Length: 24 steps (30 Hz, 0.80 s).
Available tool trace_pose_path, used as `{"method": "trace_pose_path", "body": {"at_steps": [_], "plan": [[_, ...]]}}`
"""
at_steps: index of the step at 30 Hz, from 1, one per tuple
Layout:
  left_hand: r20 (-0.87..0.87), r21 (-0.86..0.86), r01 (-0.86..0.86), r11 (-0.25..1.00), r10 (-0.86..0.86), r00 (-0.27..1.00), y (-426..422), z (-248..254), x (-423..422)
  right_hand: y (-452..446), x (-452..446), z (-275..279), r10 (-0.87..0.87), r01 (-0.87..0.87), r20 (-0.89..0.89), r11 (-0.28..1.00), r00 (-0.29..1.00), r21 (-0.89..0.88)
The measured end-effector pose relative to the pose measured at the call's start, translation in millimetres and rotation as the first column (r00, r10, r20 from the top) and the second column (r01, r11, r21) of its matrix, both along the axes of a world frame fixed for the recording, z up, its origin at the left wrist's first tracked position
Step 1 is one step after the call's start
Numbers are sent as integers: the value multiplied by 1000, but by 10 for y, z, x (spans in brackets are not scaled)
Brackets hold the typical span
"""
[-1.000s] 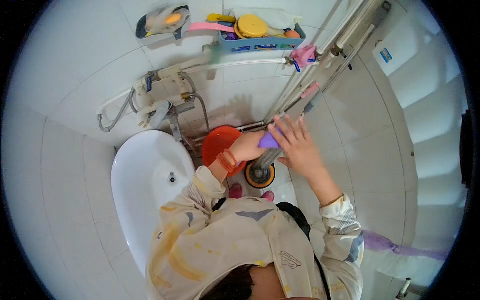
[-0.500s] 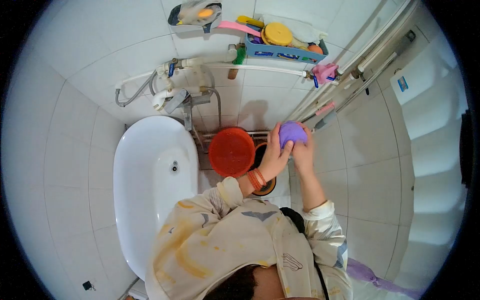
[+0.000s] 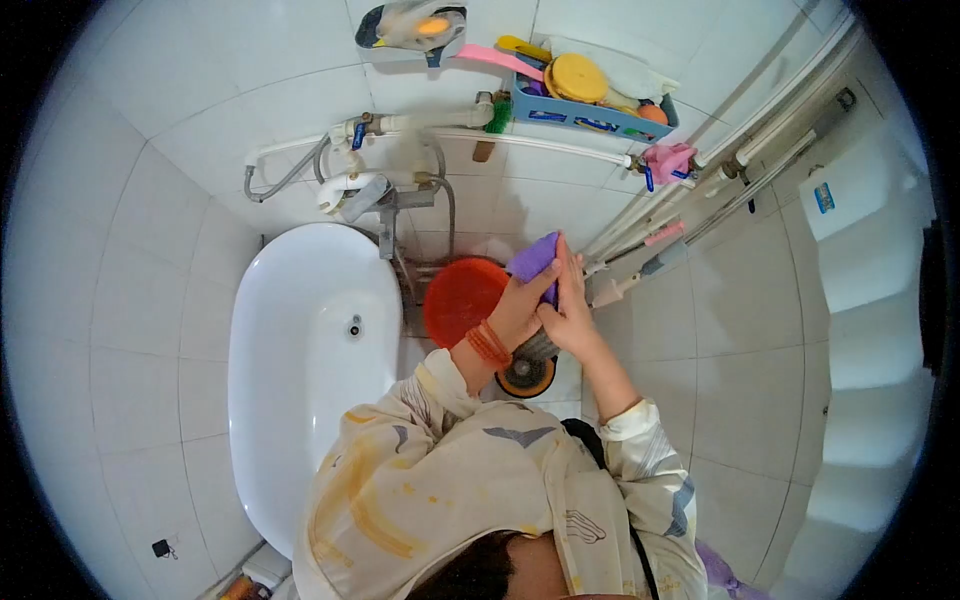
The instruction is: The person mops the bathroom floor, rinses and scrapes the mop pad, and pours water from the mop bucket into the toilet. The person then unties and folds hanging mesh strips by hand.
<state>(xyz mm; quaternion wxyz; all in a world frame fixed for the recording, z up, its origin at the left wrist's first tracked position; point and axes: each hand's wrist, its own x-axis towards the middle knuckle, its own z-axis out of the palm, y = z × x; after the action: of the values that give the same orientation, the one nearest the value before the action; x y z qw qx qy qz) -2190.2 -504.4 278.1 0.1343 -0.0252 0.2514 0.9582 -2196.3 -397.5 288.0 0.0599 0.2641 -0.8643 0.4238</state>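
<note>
A wadded purple cloth (image 3: 535,258) is squeezed between my two hands, above and just right of the red basin (image 3: 465,300). My left hand (image 3: 522,305), with orange beads at the wrist, grips the cloth from the left. My right hand (image 3: 570,308) presses against it from the right, fingers long and close together. Part of the cloth is hidden by the fingers. Below the hands stands a dark bucket (image 3: 527,378) with an orange rim, and greyish streaks that look like falling water show above it.
A white bathtub (image 3: 300,420) lies to the left, with a mixer tap (image 3: 387,225) and pipes at its far end. On the back wall hangs a blue basket (image 3: 600,118) of bath items. A pale curtain (image 3: 870,350) hangs at right; mop handles lean near the corner.
The cloth has gone from a rounded ball to a narrower, flattened wad. Both hands have moved left, towards the red basin, and greyish streaks now show beneath them. The view has shifted slightly.
</note>
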Motion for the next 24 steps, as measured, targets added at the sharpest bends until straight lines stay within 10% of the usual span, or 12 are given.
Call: {"method": "trace_pose_path", "body": {"at_steps": [5, 8, 10, 24], "plan": [[107, -22, 2, 1000, 0, 994, -118, -157, -211, -109, 35, 30, -1, 12, -142, 997, 990, 77], [-407, -448, -370, 814, 182, 895, -113, -176, -232, -168, 46, 0, -81, 83, -109, 996, 991, 16], [168, 236, 28, 971, -70, 983, -145, -252, -433, -205, 8, 41, -120, 123, -157, 992, 980, 9], [5, 245, -249, 937, 256, 967, -1147, 211, -1087, -1317, -1321, 347, 22, -30, -399, 999, 916, -14]]}}
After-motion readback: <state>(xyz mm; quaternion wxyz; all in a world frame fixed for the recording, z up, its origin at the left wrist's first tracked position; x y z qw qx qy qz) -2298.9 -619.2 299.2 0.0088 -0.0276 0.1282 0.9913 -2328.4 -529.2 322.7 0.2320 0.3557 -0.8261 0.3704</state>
